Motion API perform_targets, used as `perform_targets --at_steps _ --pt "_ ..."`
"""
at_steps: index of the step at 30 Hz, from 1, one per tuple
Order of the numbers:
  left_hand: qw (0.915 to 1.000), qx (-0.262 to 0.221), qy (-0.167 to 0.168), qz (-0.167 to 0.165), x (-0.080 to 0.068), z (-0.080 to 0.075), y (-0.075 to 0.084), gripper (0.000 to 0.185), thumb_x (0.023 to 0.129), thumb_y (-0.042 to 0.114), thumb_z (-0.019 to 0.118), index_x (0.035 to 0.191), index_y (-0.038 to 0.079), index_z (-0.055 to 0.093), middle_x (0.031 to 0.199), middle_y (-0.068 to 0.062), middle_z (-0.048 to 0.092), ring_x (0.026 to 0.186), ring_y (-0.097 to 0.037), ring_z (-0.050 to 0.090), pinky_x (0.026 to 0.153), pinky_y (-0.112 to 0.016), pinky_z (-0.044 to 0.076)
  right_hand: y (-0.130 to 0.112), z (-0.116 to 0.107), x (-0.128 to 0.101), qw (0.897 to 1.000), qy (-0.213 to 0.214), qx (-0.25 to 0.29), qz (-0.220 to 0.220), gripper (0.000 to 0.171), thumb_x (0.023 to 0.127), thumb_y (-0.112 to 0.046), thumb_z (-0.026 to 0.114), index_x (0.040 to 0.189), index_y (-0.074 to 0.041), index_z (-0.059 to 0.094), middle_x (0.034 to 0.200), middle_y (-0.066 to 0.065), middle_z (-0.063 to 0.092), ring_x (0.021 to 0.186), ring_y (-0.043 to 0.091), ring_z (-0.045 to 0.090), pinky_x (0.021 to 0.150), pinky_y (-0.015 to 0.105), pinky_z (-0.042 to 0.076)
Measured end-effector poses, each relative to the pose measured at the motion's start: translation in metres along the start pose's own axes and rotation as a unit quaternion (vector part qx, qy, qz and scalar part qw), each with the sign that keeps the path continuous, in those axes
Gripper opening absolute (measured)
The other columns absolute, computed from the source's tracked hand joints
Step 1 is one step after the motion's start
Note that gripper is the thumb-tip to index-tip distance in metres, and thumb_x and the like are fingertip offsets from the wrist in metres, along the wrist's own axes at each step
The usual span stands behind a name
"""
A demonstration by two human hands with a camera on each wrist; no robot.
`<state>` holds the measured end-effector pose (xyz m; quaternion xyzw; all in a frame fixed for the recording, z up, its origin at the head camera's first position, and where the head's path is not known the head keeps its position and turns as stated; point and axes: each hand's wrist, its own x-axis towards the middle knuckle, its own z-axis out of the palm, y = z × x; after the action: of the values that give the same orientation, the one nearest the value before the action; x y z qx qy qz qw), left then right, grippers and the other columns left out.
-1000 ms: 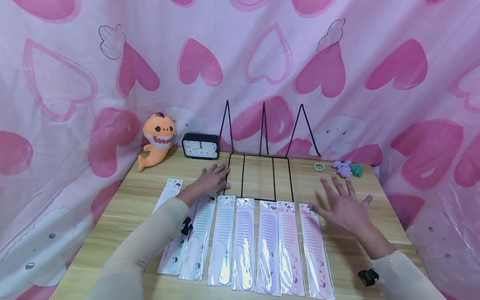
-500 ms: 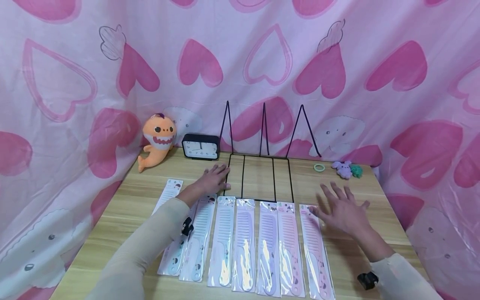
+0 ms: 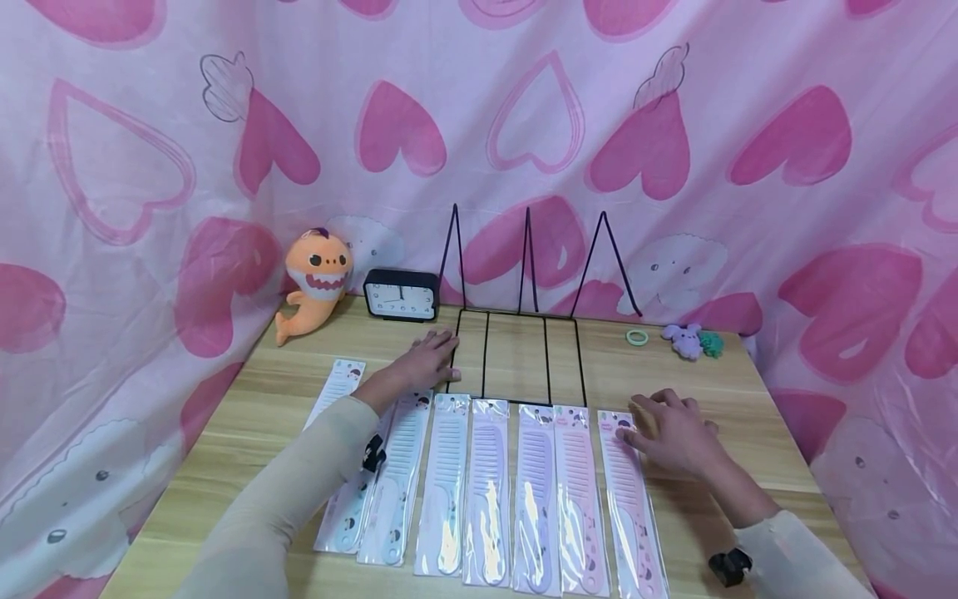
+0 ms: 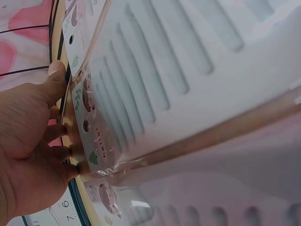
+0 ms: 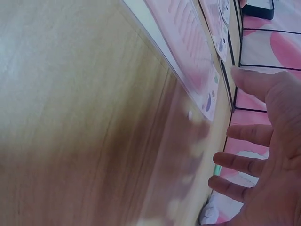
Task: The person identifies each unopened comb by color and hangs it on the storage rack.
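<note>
The left hand [image 3: 428,359] lies flat on the tabletop [image 3: 247,416] with its fingers straight, its fingertips touching the left edge of the black wire rack [image 3: 516,353]. In the left wrist view the same hand [image 4: 28,155] shows relaxed fingers resting beside the top end of a packaged white comb [image 4: 155,89], holding nothing.

The right hand [image 3: 674,433] is lowered to the tabletop with its fingers bent downward, its fingertips touching the top right corner of the pink comb [image 3: 629,499], the last in the row of packaged combs. In the right wrist view the fingers [image 5: 240,162] are spread and loosely curved just beside that comb's wrapper [image 5: 190,61], and nothing is gripped.

Between the two hands, a row of wrapped combs lies side by side, their top ends just below the rack's front bar; among them is a purple comb [image 3: 535,499]. Under the left forearm lie further combs, and one white card packet [image 3: 335,389] sits to the left of that arm.

Beyond the left hand stand a black clock [image 3: 401,294] and an orange plush toy [image 3: 314,279]. Beyond the right hand lie a green ring [image 3: 637,336] and a small purple toy [image 3: 684,339], well apart from the fingers. A pink heart-patterned curtain [image 3: 674,141] hangs behind everything.
</note>
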<state>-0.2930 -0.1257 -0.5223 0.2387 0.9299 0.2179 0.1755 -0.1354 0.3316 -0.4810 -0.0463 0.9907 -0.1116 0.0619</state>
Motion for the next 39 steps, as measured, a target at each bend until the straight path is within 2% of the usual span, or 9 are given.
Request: perform_targets --at_steps 1,3,8,12,20,26,31,35,39 --pt "1.0 -0.002 0.004 0.004 0.002 0.003 -0.004 0.087 0.111 0.055 0.06 0.175 0.006 0.027 0.186 -0.02 0.011 0.171 -0.051 0.002 0.138 -0.071 0.006 0.0 0.001 0.0 1.0 -0.001 0.005 -0.001 0.073 0.096 -0.052 0.082 0.154 -0.011 0.064 0.144 0.029 0.06 0.124 0.055 0.055 0.086 0.089 0.048" --pt "1.0 -0.003 -0.003 -0.002 -0.003 -0.001 0.003 0.086 0.111 0.052 0.061 0.176 0.007 0.025 0.187 -0.018 0.01 0.172 -0.048 0.001 0.139 -0.068 0.005 0.001 0.004 0.0 1.0 -0.003 0.014 0.001 0.069 0.095 -0.048 0.085 0.151 -0.013 0.067 0.141 0.028 0.061 0.121 0.053 0.054 0.084 0.086 0.048" --pt "0.9997 0.021 -0.005 -0.015 -0.008 -0.005 0.012 0.083 0.113 0.045 0.061 0.176 0.007 0.023 0.187 -0.017 0.009 0.173 -0.044 0.002 0.141 -0.062 0.006 0.002 0.008 0.002 1.0 -0.007 0.018 0.001 0.063 0.092 -0.044 0.089 0.147 -0.016 0.071 0.138 0.026 0.061 0.118 0.05 0.053 0.085 0.087 0.043" --pt "0.999 0.042 0.003 -0.015 -0.009 -0.004 0.013 0.082 0.114 0.046 0.059 0.176 0.007 0.024 0.187 -0.017 0.01 0.173 -0.045 0.004 0.141 -0.062 0.009 0.004 0.011 0.004 1.0 -0.003 0.019 -0.003 0.061 0.093 -0.041 0.089 0.145 -0.015 0.072 0.135 0.025 0.061 0.116 0.049 0.053 0.085 0.089 0.042" --pt "0.999 0.042 0.003 -0.018 -0.01 -0.005 0.015 0.083 0.113 0.048 0.06 0.176 0.007 0.024 0.187 -0.017 0.01 0.173 -0.044 0.004 0.141 -0.061 0.009 0.004 0.015 0.007 1.0 0.011 0.022 -0.01 0.053 0.092 -0.037 0.091 0.136 -0.011 0.074 0.13 0.024 0.065 0.115 0.047 0.056 0.089 0.085 0.043" --pt "0.9989 0.044 0.004 -0.014 -0.011 -0.005 0.016 0.082 0.113 0.046 0.06 0.176 0.006 0.025 0.186 -0.018 0.011 0.173 -0.046 0.005 0.14 -0.063 0.01 0.0 0.019 0.009 0.999 0.019 0.048 -0.005 0.048 0.091 -0.028 0.093 0.129 -0.009 0.072 0.11 0.009 0.07 0.102 0.033 0.058 0.092 0.073 0.042" --pt "0.9988 0.046 0.004 -0.013 -0.01 -0.006 0.016 0.08 0.114 0.045 0.059 0.175 0.006 0.026 0.186 -0.018 0.012 0.173 -0.046 0.006 0.14 -0.064 0.011 -0.003 0.017 0.012 0.997 0.006 0.074 0.005 0.046 0.091 -0.021 0.093 0.129 -0.01 0.07 0.098 0.003 0.068 0.093 0.026 0.059 0.094 0.07 0.04" --pt "0.9988 0.047 0.001 -0.013 -0.009 -0.006 0.015 0.08 0.114 0.046 0.059 0.176 0.007 0.026 0.187 -0.017 0.012 0.173 -0.045 0.005 0.141 -0.063 0.011 -0.004 0.017 0.013 0.996 0.003 0.087 0.003 0.046 0.091 -0.017 0.092 0.13 -0.009 0.069 0.096 0.003 0.066 0.089 0.023 0.059 0.084 0.05 0.048" --pt "0.9987 0.048 -0.002 -0.016 -0.009 -0.005 0.014 0.081 0.114 0.047 0.058 0.177 0.009 0.024 0.187 -0.015 0.01 0.174 -0.044 0.003 0.141 -0.062 0.009 -0.003 0.016 0.013 0.995 0.005 0.1 -0.008 0.047 0.092 -0.013 0.09 0.132 -0.006 0.067 0.099 0.005 0.067 0.088 0.021 0.059 0.07 0.031 0.049"
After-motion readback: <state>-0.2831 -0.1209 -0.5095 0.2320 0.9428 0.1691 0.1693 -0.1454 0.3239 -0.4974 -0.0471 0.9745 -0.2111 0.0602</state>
